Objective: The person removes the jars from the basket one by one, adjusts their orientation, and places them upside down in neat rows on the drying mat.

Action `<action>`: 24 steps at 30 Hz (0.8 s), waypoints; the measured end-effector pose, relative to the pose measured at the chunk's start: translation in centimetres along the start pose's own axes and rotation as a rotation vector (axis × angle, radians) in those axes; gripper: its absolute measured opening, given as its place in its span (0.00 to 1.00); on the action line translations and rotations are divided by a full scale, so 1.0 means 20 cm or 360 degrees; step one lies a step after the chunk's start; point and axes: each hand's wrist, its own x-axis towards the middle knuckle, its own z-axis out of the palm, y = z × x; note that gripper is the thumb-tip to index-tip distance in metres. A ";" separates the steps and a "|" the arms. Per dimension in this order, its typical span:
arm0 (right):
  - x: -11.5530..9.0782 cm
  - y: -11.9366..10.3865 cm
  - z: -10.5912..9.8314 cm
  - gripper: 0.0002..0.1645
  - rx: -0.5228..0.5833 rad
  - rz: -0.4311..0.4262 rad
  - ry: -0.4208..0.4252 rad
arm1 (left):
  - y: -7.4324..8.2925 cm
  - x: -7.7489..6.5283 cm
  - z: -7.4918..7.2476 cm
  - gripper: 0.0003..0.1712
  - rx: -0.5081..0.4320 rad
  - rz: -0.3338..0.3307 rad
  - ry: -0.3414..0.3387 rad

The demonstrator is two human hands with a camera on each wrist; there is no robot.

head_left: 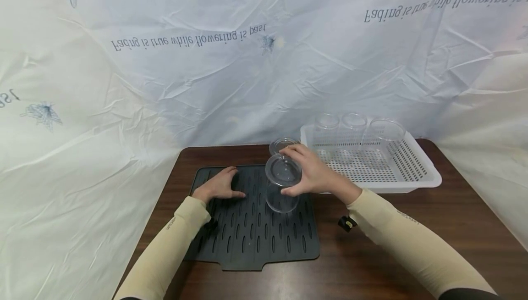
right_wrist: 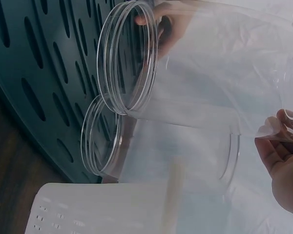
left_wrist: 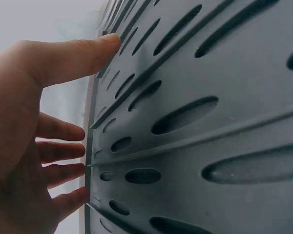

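Observation:
My right hand (head_left: 313, 171) grips a clear cylindrical jar (head_left: 282, 199) around its upper end, thumb on the near side and fingers on the far side. The jar stands nearly upright over the dark grey slotted mat (head_left: 243, 245); whether its base touches the mat I cannot tell. A second clear jar (right_wrist: 185, 139) stands just behind it, beside the basket, mostly hidden in the head view. Over the mat's left part, my left hand (head_left: 220, 184) holds nothing, its thumb apart from the other fingers. The left wrist view shows that hand (left_wrist: 34, 112) close to the mat surface.
A white perforated basket (head_left: 429, 178) sits at the back right of the brown wooden table (head_left: 371, 245), holding three clear jars (head_left: 385, 130) along its rear side. White printed sheeting (head_left: 231, 75) hangs behind and at both sides of the table.

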 end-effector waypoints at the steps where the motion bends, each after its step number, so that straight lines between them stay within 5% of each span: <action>1: 0.00 0.00 0.00 0.59 0.0004 0.0000 0.0004 | 0.00 0.00 0.00 0.56 0.0002 -0.0001 0.0000; 24: -0.08 0.08 0.09 0.59 -0.0072 0.0039 -0.0072 | -0.02 -0.01 0.05 0.56 0.0097 -0.0026 -0.0024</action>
